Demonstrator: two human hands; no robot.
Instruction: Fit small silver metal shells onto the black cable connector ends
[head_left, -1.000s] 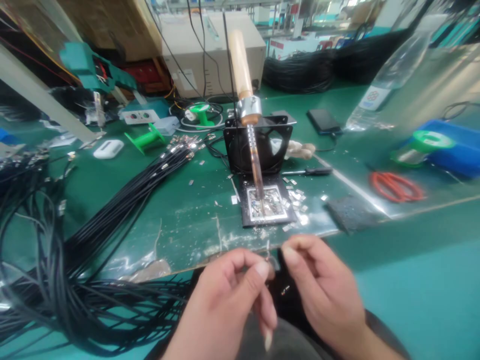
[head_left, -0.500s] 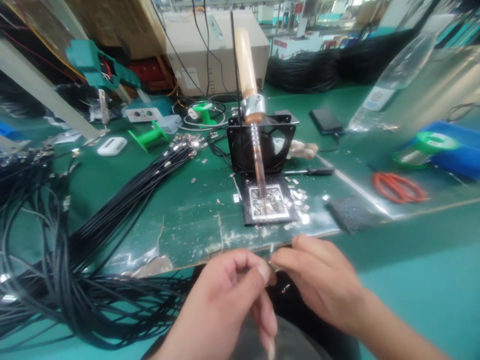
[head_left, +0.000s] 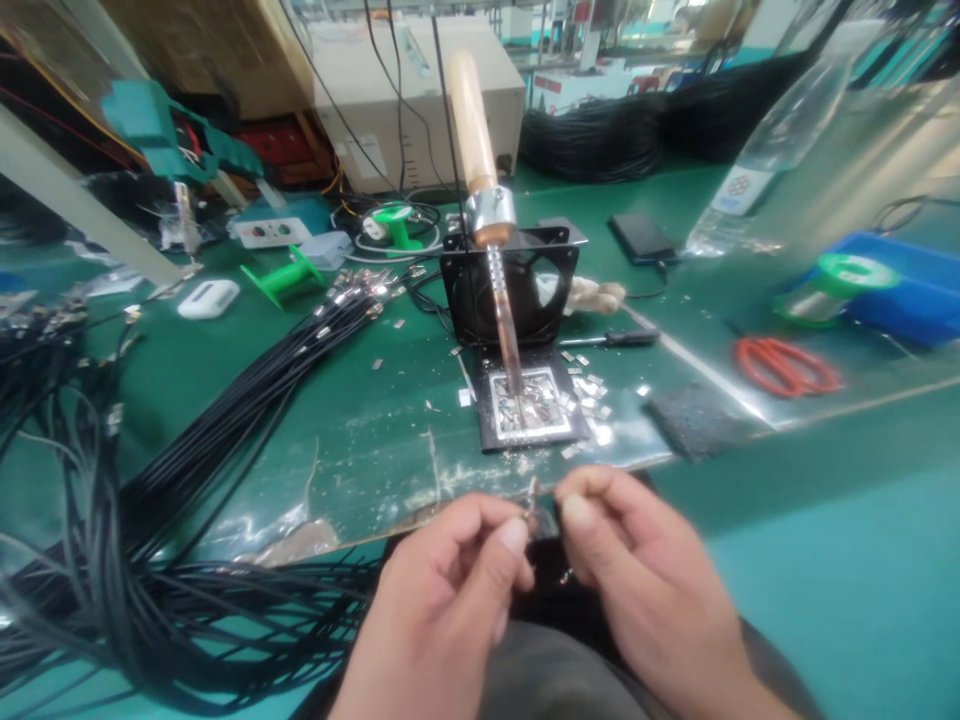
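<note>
- Grip, L hand (head_left: 439, 605): thumb & index tips pinching a tiny, narrow, silvery metal piece (head_left: 533, 493), its end poking up past the fingertips.
- Grip, R hand (head_left: 649, 585): thumb & index drawn close tog., just beside the piece but apart from it. Can't tell if anything's btw the tips; blurry there.
- Piece's location: in front of the near edge of the green, glossy desk (head_left: 360, 425), above the lap, roughly midway btw both hands.
- Handling (my guess): v. light, stiff, prob. slick; easy to drop or bend. Best hold = fingertip pinch on its lower part, upper end left free, light pressure.
- Beyond the hands: square white-rimmed tray (head_left: 534, 435) full of small metal bits, on a flat black plate (head_left: 485, 425).
- Soldering iron w/ pale wooden handle & steel barrel (head_left: 504, 310) slants tip-down over the tray. Poss. hot, so fingers should keep clear of barrel & tip.
- Flat silvery chips (head_left: 592, 390) lie loose R of the plate; thin, prob. fiddly to pick up, edges best.
- Long black cable bundle (head_left: 240, 400) w/ metal ends lies L on desk; prob. flexible but heavy as a lot, so take it mid-bundle.
</note>
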